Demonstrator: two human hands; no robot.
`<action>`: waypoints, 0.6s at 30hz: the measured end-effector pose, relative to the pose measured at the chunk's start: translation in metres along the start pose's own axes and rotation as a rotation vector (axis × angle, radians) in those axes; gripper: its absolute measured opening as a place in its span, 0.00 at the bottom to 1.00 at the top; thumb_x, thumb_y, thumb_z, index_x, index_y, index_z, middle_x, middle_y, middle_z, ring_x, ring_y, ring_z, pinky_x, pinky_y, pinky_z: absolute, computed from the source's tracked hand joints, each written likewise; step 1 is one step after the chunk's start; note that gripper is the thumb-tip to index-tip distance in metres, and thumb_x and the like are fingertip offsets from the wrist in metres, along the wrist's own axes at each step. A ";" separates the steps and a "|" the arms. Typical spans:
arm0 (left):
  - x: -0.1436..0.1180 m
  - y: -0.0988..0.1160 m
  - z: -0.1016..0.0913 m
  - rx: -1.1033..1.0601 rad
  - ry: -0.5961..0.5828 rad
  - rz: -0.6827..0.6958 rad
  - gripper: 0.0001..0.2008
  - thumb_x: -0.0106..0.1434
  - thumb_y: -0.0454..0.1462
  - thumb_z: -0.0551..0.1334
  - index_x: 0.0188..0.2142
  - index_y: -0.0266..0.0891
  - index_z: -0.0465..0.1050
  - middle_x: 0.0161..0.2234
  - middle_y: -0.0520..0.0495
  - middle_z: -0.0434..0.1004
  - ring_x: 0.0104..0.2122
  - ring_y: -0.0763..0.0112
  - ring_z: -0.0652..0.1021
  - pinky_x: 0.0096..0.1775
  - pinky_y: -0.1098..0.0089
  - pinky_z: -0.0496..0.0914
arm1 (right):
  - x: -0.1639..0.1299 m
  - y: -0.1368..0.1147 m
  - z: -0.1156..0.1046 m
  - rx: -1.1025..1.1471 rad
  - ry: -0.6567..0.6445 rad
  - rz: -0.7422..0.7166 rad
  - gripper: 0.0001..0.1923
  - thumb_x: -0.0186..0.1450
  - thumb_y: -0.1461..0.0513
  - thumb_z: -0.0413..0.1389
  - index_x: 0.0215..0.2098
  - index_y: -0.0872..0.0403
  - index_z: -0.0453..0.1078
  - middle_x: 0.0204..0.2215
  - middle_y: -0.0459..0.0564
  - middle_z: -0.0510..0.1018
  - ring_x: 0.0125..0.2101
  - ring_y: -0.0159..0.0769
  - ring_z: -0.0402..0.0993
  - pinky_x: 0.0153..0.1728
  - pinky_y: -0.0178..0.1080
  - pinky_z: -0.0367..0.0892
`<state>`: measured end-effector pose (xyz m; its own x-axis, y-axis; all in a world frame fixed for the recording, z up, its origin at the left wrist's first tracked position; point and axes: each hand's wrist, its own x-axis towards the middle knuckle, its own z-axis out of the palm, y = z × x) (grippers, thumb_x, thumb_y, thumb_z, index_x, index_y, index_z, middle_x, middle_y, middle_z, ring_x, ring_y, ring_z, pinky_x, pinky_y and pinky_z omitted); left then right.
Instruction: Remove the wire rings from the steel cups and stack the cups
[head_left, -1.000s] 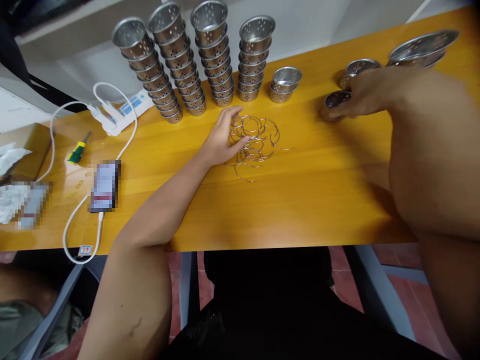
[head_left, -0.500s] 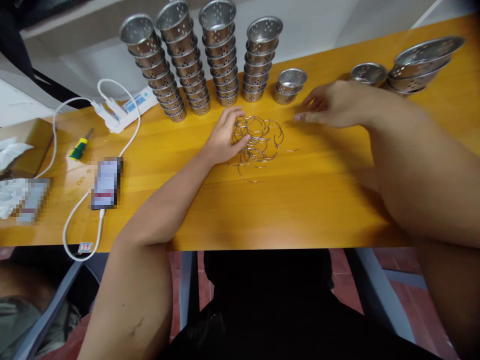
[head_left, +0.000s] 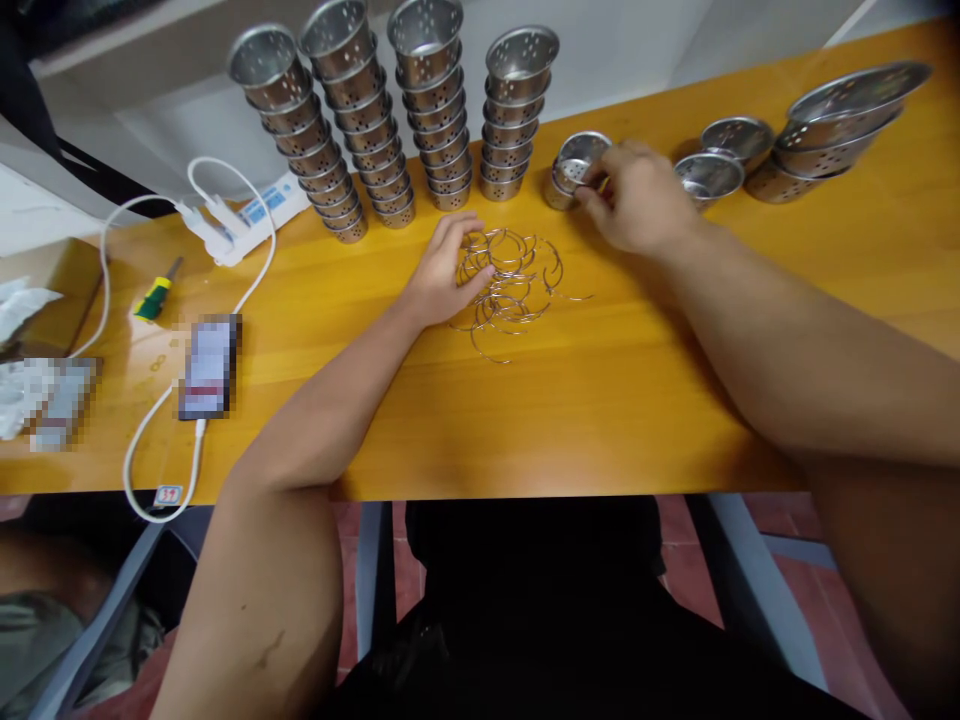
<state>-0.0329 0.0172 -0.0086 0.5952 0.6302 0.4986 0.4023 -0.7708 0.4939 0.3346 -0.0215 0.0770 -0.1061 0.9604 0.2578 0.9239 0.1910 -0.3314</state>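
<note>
My left hand [head_left: 444,272] rests on the yellow table [head_left: 600,400], its fingers lying loosely curled over a tangled pile of thin wire rings [head_left: 514,285]. My right hand [head_left: 637,195] reaches across to a short stack of perforated metal cups [head_left: 574,165] behind the rings. Its fingertips pinch the rim of the top cup, which sits tilted on the stack.
Several tall leaning stacks of perforated cups [head_left: 420,100] line the back edge. Loose cups [head_left: 709,172] and wide strainer bowls [head_left: 840,110] stand at the right. At the left are a power strip [head_left: 247,215], white cable [head_left: 150,440], phone [head_left: 208,365] and screwdriver [head_left: 157,293].
My right hand has moved left from the loose cups at the far right to the short stack behind the rings. My left hand has stayed on the wire rings.
</note>
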 end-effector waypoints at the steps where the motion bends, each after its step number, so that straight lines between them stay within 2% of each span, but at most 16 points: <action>1: 0.000 0.000 0.000 0.000 0.000 0.000 0.41 0.85 0.70 0.66 0.82 0.50 0.71 0.84 0.31 0.74 0.87 0.36 0.76 0.92 0.34 0.66 | 0.002 0.003 0.000 -0.001 0.012 0.006 0.17 0.88 0.62 0.64 0.70 0.55 0.85 0.72 0.71 0.86 0.72 0.65 0.86 0.79 0.61 0.79; 6: 0.000 0.001 -0.002 0.000 0.006 -0.009 0.42 0.85 0.73 0.65 0.82 0.52 0.70 0.85 0.32 0.73 0.89 0.35 0.74 0.92 0.32 0.65 | 0.005 0.015 -0.005 0.023 0.023 0.014 0.10 0.90 0.58 0.66 0.62 0.50 0.90 0.67 0.67 0.89 0.67 0.61 0.86 0.74 0.58 0.77; 10: 0.000 -0.001 -0.001 0.001 0.013 0.006 0.42 0.85 0.73 0.64 0.82 0.52 0.71 0.85 0.31 0.74 0.89 0.34 0.75 0.92 0.30 0.65 | 0.006 0.015 -0.006 0.043 0.087 0.020 0.05 0.89 0.59 0.70 0.57 0.50 0.91 0.64 0.66 0.91 0.67 0.61 0.86 0.73 0.58 0.78; 15: 0.000 -0.004 0.001 -0.020 0.010 0.033 0.40 0.87 0.71 0.64 0.83 0.52 0.69 0.86 0.32 0.72 0.89 0.36 0.74 0.93 0.32 0.65 | 0.011 0.014 -0.001 0.089 0.206 0.095 0.01 0.86 0.62 0.76 0.54 0.51 0.93 0.63 0.67 0.93 0.65 0.59 0.89 0.72 0.57 0.80; 18: 0.000 -0.007 0.001 -0.025 0.005 0.053 0.40 0.86 0.71 0.64 0.82 0.52 0.69 0.85 0.32 0.73 0.88 0.36 0.75 0.92 0.32 0.65 | 0.012 0.013 0.001 0.141 0.215 0.140 0.01 0.86 0.62 0.76 0.54 0.52 0.92 0.62 0.67 0.94 0.62 0.58 0.90 0.69 0.56 0.80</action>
<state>-0.0348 0.0222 -0.0127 0.6120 0.5889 0.5279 0.3530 -0.8007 0.4841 0.3444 -0.0073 0.0746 0.1132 0.9172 0.3821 0.8621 0.1005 -0.4967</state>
